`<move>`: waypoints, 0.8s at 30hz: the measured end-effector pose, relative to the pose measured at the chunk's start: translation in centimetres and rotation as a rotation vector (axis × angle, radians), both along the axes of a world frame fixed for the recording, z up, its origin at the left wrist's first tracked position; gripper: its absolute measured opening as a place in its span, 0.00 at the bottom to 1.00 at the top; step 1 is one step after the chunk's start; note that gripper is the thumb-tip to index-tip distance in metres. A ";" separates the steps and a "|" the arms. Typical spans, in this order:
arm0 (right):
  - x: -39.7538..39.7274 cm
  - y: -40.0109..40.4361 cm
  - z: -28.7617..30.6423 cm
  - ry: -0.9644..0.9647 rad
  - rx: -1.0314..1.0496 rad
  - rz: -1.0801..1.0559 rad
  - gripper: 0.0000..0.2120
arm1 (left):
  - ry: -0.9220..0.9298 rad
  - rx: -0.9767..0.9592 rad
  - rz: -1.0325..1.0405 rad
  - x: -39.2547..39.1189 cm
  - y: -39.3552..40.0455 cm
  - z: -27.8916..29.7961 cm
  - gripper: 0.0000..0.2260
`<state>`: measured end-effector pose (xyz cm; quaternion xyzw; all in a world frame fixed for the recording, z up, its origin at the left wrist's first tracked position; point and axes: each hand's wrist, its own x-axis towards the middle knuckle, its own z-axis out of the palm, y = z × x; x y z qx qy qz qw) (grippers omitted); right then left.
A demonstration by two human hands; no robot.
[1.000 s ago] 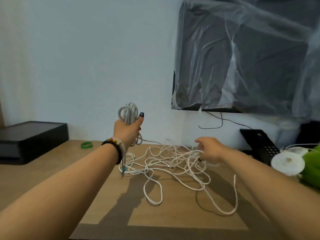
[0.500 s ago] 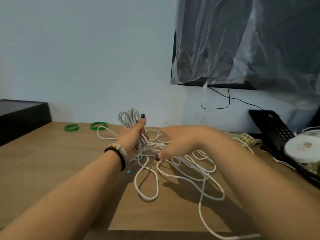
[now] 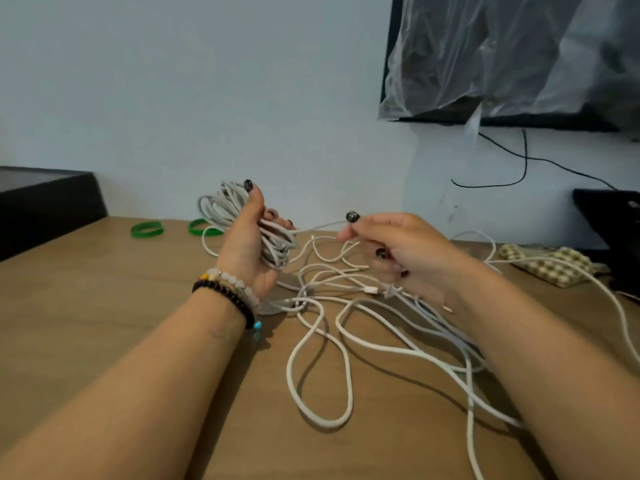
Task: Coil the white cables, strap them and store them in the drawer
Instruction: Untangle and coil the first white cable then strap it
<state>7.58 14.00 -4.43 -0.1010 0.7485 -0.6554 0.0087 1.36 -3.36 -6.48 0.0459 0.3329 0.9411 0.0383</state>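
Pale blue-white wall backs a wood-grain worktop (image 3: 86, 306) with a smooth matte brown surface. The left hand (image 3: 247, 244) is raised above it, fingers and thumb curled round a coil of white cable (image 3: 225, 209), a thick bundle of round, slightly greyish loops that bulges out past the thumb and below the palm. A beaded bracelet (image 3: 228, 292) of dark and pale round beads circles that wrist. From the coil a single taut strand runs across to the right hand (image 3: 398, 251), which pinches it between thumb and forefinger; the other fingers are curled in. Both hands have dark polished nails. Below and between the hands, the loose white cables (image 3: 325, 341) lie in a tangle of overlapping loops on the worktop, one strand carrying a small white rectangular block.

Two green rubber bands (image 3: 147, 230), thin flat rings, lie near the wall behind the coil. A black box (image 3: 48, 199) sits at the far left. At the right, a checked woven cloth (image 3: 547, 261) lies on the worktop, and a wall-mounted black screen (image 3: 519, 57) hangs under crinkled clear plastic sheeting, with a thin black wire (image 3: 523, 157) dangling below it.
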 end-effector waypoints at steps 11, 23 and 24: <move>-0.3 -1.2 -3.0 0.354 0.381 -0.283 0.11 | -0.005 0.289 -0.055 0.7 -0.2 0.9 0.14; 1.1 -2.6 -3.6 0.308 0.840 0.067 0.19 | 0.050 -0.039 0.011 0.6 0.5 0.4 0.14; 1.2 -2.6 -3.6 0.325 0.876 0.079 0.20 | 0.064 -0.082 0.000 0.8 0.7 0.2 0.14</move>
